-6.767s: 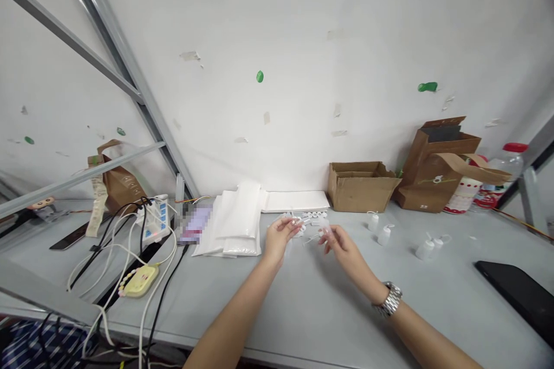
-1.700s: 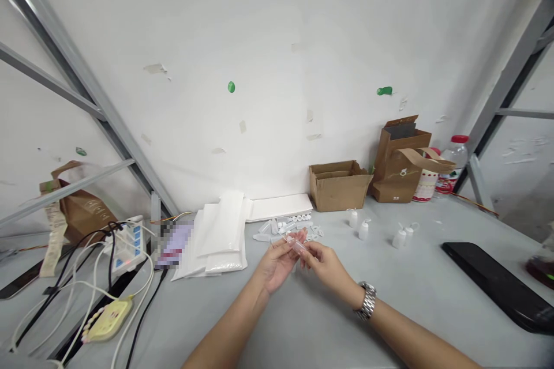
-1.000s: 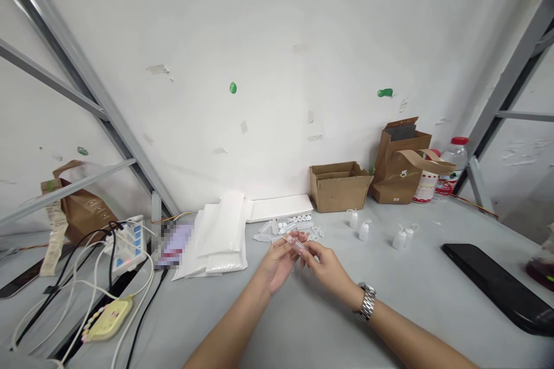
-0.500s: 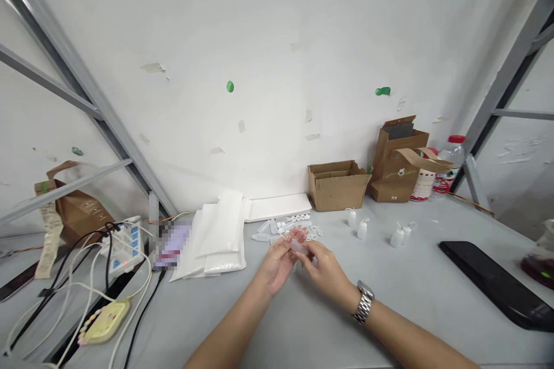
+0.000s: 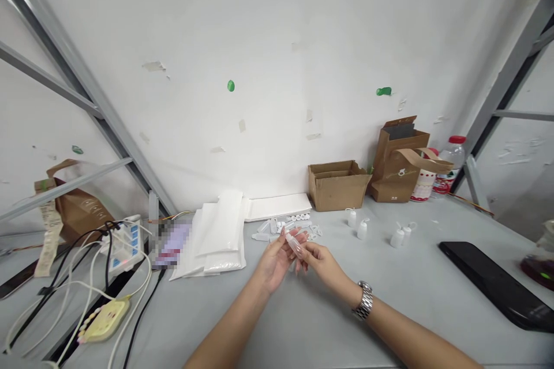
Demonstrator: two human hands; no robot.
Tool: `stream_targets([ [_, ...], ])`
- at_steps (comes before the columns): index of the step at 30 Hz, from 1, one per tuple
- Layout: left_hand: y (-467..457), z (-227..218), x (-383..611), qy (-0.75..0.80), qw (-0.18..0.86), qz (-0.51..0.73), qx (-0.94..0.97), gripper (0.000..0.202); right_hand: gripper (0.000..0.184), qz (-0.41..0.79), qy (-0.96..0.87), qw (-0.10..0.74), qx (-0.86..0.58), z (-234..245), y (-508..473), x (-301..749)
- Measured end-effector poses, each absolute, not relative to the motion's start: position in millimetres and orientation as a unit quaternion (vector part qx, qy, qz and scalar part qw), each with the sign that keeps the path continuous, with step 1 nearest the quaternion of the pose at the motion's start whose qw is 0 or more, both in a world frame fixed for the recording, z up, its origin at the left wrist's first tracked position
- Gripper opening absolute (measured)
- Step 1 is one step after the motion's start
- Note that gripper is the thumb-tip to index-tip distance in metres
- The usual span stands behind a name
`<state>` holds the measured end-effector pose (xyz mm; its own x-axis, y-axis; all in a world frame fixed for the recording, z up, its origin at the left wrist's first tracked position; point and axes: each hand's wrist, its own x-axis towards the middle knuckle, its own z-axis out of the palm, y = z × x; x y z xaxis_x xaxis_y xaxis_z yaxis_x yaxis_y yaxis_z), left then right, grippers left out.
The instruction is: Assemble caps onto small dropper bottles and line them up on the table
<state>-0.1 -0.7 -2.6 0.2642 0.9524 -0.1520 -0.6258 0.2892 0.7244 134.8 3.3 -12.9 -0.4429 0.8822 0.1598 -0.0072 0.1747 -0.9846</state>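
Observation:
A small translucent plastic bottle (image 5: 295, 245) with a narrow tip is held between my two hands, tilted up and to the left. My right hand (image 5: 319, 261) grips its lower body between thumb and fingers. My left hand (image 5: 273, 268), palm up, has its thumb and fingers closed around the tip end. Right behind the hands lie clear tubes (image 5: 261, 237) and white ring-like caps (image 5: 305, 217) in a loose pile. To the right stand several small white bottles with looped caps (image 5: 362, 230).
White plastic mailer bags (image 5: 223, 236) and a white flat pack (image 5: 277, 207) lie left and behind. Against the wall stand an open cardboard box (image 5: 337, 190) and a brown paper bag (image 5: 396, 173). A black tray-like object (image 5: 493, 282) lies right; cables and a power strip (image 5: 125, 248) left.
The bottle has turned in my hands so its tip points up toward my left thumb. My right fingers have shifted lower on its body.

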Motion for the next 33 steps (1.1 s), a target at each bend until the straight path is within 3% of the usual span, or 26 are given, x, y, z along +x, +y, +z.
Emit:
stream_targets([
  [8,-1.1,-3.0,2.5,0.313,0.723,0.54,0.297,0.028,0.041,0.548,-0.638,0.414,-0.349,-14.3,3.7,133.3],
  [19,-2.9,-4.4,-1.6,0.244,0.776,0.519,0.264,0.015,0.036,0.501,-0.656,0.413,-0.385,-9.9,-1.6,134.0],
  [26,-4.3,-2.9,-0.1,0.259,0.771,0.51,0.281,0.02,0.032,0.425,-0.689,0.415,-0.414,-5.6,-7.6,136.3],
  [33,-6.9,2.6,1.2,0.288,0.747,0.519,0.299,0.034,0.031,0.434,-0.706,0.405,-0.386,-0.8,-5.7,139.5],
])
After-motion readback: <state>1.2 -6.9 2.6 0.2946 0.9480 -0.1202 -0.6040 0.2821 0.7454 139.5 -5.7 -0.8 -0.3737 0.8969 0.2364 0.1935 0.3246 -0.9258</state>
